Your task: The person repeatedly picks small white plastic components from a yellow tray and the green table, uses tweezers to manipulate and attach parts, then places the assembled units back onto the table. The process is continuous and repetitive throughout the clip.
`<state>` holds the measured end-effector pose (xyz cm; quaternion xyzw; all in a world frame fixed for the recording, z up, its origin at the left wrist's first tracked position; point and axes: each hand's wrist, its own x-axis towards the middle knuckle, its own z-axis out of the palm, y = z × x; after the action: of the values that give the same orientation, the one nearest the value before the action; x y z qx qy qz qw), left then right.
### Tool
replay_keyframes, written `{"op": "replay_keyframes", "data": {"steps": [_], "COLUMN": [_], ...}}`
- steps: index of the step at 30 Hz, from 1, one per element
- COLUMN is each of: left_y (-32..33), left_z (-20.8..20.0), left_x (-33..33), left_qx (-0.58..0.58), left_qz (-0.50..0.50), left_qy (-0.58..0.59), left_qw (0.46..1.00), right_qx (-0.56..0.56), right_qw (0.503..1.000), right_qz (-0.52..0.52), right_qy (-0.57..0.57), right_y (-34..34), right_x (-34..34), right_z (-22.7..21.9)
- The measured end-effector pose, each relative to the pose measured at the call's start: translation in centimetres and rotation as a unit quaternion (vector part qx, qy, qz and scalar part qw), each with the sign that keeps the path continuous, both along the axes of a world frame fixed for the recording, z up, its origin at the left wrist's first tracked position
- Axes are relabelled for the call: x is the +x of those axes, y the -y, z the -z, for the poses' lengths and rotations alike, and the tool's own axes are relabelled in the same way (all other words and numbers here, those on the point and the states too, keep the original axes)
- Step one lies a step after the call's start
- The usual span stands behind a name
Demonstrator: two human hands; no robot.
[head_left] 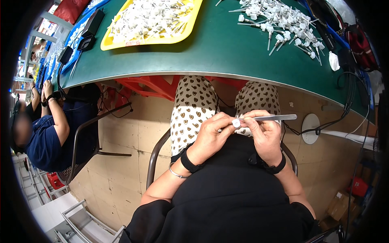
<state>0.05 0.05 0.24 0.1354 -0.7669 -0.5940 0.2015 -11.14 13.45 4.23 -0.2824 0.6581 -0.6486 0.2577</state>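
Note:
Above my lap, my left hand [212,131] pinches a small white plastic fitting [236,123] between thumb and fingertips, its round face turned up. Right beside it, my right hand [265,135] grips a slim flat silver metal tool [279,117]. The tool's broad end sticks out to the right past my fingers. Its working end is hidden among the fingertips at the fitting, so I cannot tell whether it touches the fitting. Both hands are close together, in front of the green table's [227,54] near edge.
A yellow tray [162,41] heaped with white fittings on thin tubes stands at the far left of the table. More such fittings [283,24] lie loose at the far right, near black cables [351,89]. A seated co-worker in a dark blue shirt [48,129] is at the left.

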Motion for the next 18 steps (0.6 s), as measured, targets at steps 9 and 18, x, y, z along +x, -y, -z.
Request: {"op": "replay_keyframes", "data": {"steps": [9,18], "left_y": [0.0,0.4], "left_z": [-0.2,-0.3], "left_x": [0.1,-0.2], "left_qx": [-0.024,-0.014], "left_qz": [-0.001,0.002], "left_qy": [-0.012,-0.03], "left_qw": [1.0,0.999], "right_qx": [0.052,-0.048], "right_qw": [0.984,0.994], "right_qz": [-0.059,-0.003], "right_qy": [-0.158,0.098], "right_y": [0.0,0.0], "right_x": [-0.7,-0.1], "right_z": [-1.2,-0.1]}}
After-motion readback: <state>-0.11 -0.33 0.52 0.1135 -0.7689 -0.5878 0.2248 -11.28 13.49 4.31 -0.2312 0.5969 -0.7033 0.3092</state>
